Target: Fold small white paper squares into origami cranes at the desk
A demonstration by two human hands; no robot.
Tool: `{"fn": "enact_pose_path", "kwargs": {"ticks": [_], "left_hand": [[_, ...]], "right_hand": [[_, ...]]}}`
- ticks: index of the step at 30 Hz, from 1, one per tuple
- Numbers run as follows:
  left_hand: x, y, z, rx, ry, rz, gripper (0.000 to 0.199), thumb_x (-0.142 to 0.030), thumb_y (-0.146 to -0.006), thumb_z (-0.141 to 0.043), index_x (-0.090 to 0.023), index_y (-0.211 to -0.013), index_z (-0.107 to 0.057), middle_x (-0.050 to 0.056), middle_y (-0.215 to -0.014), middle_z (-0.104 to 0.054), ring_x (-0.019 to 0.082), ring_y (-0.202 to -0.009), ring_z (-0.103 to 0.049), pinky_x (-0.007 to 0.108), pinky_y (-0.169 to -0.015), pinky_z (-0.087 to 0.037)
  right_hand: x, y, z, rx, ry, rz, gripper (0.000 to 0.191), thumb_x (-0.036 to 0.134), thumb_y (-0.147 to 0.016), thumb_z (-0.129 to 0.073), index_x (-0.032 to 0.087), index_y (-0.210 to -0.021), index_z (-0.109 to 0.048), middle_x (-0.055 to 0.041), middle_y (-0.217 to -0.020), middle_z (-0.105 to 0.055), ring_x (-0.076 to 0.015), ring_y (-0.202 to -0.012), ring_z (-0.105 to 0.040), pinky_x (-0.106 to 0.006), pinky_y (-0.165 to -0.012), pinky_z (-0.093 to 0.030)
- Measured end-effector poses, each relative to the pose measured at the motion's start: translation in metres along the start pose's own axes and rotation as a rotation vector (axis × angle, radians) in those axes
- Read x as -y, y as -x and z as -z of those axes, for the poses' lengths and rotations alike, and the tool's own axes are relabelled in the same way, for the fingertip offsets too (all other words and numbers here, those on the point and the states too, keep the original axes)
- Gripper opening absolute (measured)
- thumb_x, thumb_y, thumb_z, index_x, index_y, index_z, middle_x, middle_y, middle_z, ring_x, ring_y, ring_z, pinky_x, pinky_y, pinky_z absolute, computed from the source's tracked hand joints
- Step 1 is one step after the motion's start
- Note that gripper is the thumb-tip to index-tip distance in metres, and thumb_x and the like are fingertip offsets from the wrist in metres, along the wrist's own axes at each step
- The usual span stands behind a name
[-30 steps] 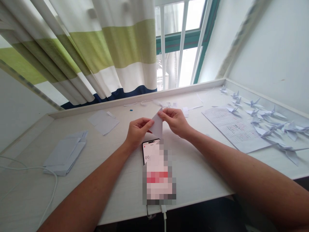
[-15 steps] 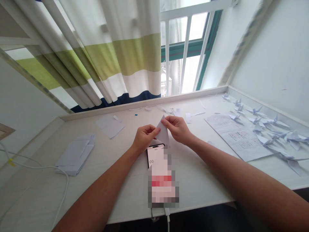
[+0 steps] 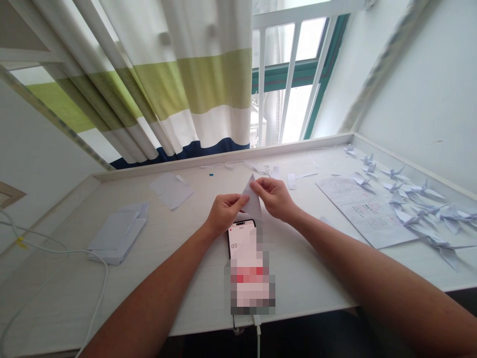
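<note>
A folded piece of white paper (image 3: pixel 253 201), its tip pointing away from me, is held up between my two hands over the middle of the table. My left hand (image 3: pixel 224 213) pinches its left side, thumb on the near face. On the upper right edge, my right hand (image 3: pixel 275 196) grips it between thumb and fingers. Some fingertips are hidden behind the paper. Just below the hands lies a phone (image 3: pixel 242 237) with a lit screen, partly blurred out.
Several folded paper cranes (image 3: pixel 412 216) cluster at the right, some on a written sheet (image 3: pixel 346 206). At left lie stacked papers (image 3: pixel 117 233) and a white cable (image 3: pixel 106 278); farther back, more loose paper (image 3: pixel 172 191). A raised rim (image 3: pixel 194 165) borders the table's back, before a curtain (image 3: pixel 186 84).
The view has shifted slightly. Both hands keep their hold on the folded paper, and its shape looks nearly the same.
</note>
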State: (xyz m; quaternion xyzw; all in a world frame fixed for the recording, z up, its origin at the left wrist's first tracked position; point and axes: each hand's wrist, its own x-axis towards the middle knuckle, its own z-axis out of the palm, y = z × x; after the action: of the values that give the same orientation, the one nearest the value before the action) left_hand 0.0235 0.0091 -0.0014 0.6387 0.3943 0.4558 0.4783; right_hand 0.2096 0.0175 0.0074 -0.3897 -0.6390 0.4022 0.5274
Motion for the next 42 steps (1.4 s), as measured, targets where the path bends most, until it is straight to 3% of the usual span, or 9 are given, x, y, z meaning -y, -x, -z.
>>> {"fn": "enact_pose_path", "kwargs": {"ticks": [10,20,27,36,42], "left_hand": [[0.006,-0.003,0.001,-0.08,0.08,-0.008,0.042,-0.06,-0.079,-0.083,-0.018,-0.077,-0.086,0.004,-0.071,-0.075,0.017,-0.066,-0.066,0.031,-0.065,-0.063],[0.01,-0.004,0.002,-0.03,0.135,0.041,0.038,-0.054,-0.078,-0.087,-0.017,-0.088,-0.087,0.006,-0.082,-0.08,0.018,-0.07,-0.071,0.032,-0.066,-0.066],[0.006,-0.004,0.002,-0.12,0.071,-0.017,0.038,-0.054,-0.079,-0.087,-0.017,-0.083,-0.087,0.007,-0.077,-0.08,0.018,-0.067,-0.071,0.032,-0.067,-0.063],[0.005,-0.004,0.002,-0.117,0.107,0.034,0.04,-0.057,-0.074,-0.089,-0.018,-0.085,-0.087,0.007,-0.081,-0.082,0.02,-0.071,-0.074,0.034,-0.073,-0.064],[0.001,-0.003,0.001,-0.133,0.12,0.066,0.044,-0.057,-0.071,-0.092,-0.016,-0.086,-0.087,0.008,-0.081,-0.082,0.02,-0.072,-0.074,0.036,-0.076,-0.065]], "right_hand": [[0.002,0.0,-0.002,0.004,-0.003,0.001,0.05,0.067,-0.091,-0.07,0.019,-0.08,-0.069,-0.0025,-0.076,-0.066,-0.0158,-0.069,-0.055,-0.031,-0.064,-0.045],[0.002,0.001,-0.003,-0.01,0.023,0.017,0.052,0.07,-0.09,-0.071,0.019,-0.078,-0.068,-0.0024,-0.075,-0.065,-0.0165,-0.07,-0.055,-0.032,-0.067,-0.046],[-0.002,0.0,-0.002,0.007,0.007,-0.006,0.051,0.068,-0.088,-0.074,0.019,-0.077,-0.069,-0.0026,-0.075,-0.065,-0.016,-0.069,-0.054,-0.031,-0.064,-0.045],[-0.005,-0.004,0.001,0.068,-0.034,-0.044,0.051,0.069,-0.087,-0.074,0.019,-0.079,-0.069,-0.0022,-0.075,-0.066,-0.0154,-0.067,-0.056,-0.03,-0.063,-0.046],[-0.004,-0.003,0.002,0.06,0.107,0.049,0.044,0.06,-0.094,-0.068,0.019,-0.078,-0.069,-0.003,-0.076,-0.069,-0.0169,-0.07,-0.057,-0.032,-0.067,-0.047]]}}
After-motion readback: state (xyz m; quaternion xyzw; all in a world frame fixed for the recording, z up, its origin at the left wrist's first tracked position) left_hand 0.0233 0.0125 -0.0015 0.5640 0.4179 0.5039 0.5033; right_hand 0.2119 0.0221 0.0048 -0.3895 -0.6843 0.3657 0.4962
